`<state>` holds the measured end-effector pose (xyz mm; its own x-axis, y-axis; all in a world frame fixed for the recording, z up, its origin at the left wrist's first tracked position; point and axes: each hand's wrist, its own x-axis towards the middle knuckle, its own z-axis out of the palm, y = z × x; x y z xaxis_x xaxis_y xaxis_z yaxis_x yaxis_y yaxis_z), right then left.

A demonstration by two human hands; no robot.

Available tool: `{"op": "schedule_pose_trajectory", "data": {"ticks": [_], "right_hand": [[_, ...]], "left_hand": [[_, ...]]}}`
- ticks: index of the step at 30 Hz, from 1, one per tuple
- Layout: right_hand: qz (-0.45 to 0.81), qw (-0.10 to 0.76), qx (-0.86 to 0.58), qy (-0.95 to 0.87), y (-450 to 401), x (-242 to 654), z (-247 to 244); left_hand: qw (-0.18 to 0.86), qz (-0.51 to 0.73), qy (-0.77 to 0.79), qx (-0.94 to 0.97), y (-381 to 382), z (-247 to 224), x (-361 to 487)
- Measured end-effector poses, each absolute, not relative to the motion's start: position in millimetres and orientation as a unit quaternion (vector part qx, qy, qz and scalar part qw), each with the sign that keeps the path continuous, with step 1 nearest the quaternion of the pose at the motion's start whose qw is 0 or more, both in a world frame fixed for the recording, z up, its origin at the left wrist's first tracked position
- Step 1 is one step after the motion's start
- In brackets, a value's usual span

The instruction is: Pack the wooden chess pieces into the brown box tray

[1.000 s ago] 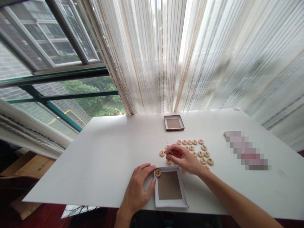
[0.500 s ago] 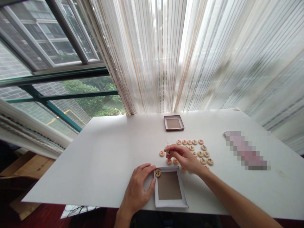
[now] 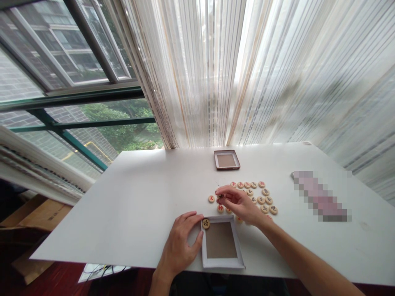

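Note:
My left hand (image 3: pixel 182 244) rests at the left edge of the open box tray (image 3: pixel 224 263), thumb and fingers apart against its wall. One round piece with a dark character (image 3: pixel 205 223) lies in the tray's upper left corner. Above the scattered pieces, my right hand (image 3: pixel 237 203) pinches a round piece (image 3: pixel 221 197) between thumb and fingers. A red-marked piece (image 3: pixel 211 199) lies just left of it, and another red one (image 3: pixel 220 208) is below. Several more pieces (image 3: pixel 261 200) lie to the right, some hidden under the hand.
A shallow brown-rimmed lid (image 3: pixel 226 167) lies farther back on the white table (image 3: pixel 138 205). To the right is a blurred pinkish object (image 3: pixel 321 197). Striped curtains hang behind the table, and a cardboard box (image 3: pixel 46 213) stands at the lower left.
My right hand has closed on the dark-marked piece and tilted it up slightly. My left hand has stayed at the tray's edge.

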<state>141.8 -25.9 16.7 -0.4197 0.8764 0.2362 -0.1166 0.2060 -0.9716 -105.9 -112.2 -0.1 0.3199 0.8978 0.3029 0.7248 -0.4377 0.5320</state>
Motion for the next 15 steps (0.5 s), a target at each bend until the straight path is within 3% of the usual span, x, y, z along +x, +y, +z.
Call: {"op": "schedule_pose_trajectory", "data": {"ticks": [15], "right_hand": [[0.553, 0.460, -0.294, -0.629, -28.0, 140.0, 21.6]], "left_hand": [[0.163, 0.284, 0.509, 0.796, -112.2, 0.6, -105.7]]}}
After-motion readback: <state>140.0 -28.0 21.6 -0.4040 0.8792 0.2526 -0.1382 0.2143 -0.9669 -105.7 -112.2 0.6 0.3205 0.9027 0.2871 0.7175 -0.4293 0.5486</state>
